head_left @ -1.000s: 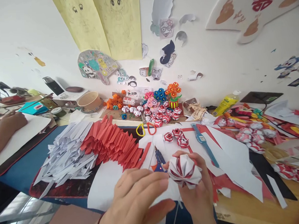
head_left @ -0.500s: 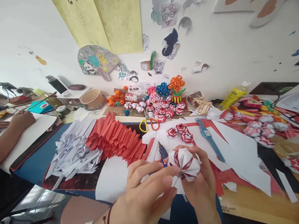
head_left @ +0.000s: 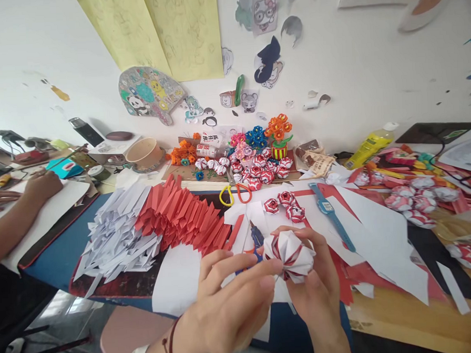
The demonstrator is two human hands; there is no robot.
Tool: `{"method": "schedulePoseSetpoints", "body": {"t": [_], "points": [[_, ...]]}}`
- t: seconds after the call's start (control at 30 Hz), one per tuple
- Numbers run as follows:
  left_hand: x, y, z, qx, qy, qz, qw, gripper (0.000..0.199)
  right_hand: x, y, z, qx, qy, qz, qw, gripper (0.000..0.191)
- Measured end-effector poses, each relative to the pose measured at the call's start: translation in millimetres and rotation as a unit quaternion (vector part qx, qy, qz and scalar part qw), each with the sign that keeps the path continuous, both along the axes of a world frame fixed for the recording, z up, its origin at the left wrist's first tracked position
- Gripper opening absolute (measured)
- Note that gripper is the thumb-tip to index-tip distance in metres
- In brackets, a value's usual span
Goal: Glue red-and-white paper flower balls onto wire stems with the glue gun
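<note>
A folded white-and-red paper flower (head_left: 290,255) rests in the curled fingers of my right hand (head_left: 318,293), its pleated underside turned towards me. My left hand (head_left: 230,303), with a brown cord bracelet at the wrist, pinches close to the flower's centre; a thin wire seems to run there, mostly hidden by the fingers. The left index fingertip touches the pleats. Just behind the hands lies a dark blue glue gun (head_left: 256,234), partly covered by them. Several finished red-and-white paper flowers (head_left: 286,198) sit beyond it.
Piles of folded white strips (head_left: 120,230) and red strips (head_left: 182,216) lie left. Scissors (head_left: 235,194) and a blue watch (head_left: 329,208) are on the table. A yellow bottle (head_left: 370,147) stands back right. Another person's arm (head_left: 24,211) rests at far left.
The flower has turned and shifted slightly left in my right hand. My left hand stays at its centre, fingers a little closer together. The view has moved slightly.
</note>
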State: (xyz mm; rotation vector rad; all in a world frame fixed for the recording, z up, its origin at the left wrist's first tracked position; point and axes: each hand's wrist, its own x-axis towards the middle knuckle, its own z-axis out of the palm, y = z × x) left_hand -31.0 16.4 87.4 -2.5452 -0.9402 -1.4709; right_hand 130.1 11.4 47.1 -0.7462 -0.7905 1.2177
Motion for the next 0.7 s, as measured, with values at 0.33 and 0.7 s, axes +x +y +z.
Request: {"method": "schedulePoseSetpoints", "body": {"t": [0.33, 0.7], "points": [[-2.1, -1.2, 2.8, 0.001, 0.009, 0.003, 1.0, 0.026, -2.4, -2.0, 2.3, -0.017, 0.015, -0.008, 1.0, 0.045], [-1.9, -2.9, 0.1, -0.001, -0.007, 0.005, 1.0, 0.034, -3.2, -2.5, 2.8, -0.016, 0.0, -0.009, 1.0, 0.043]]}}
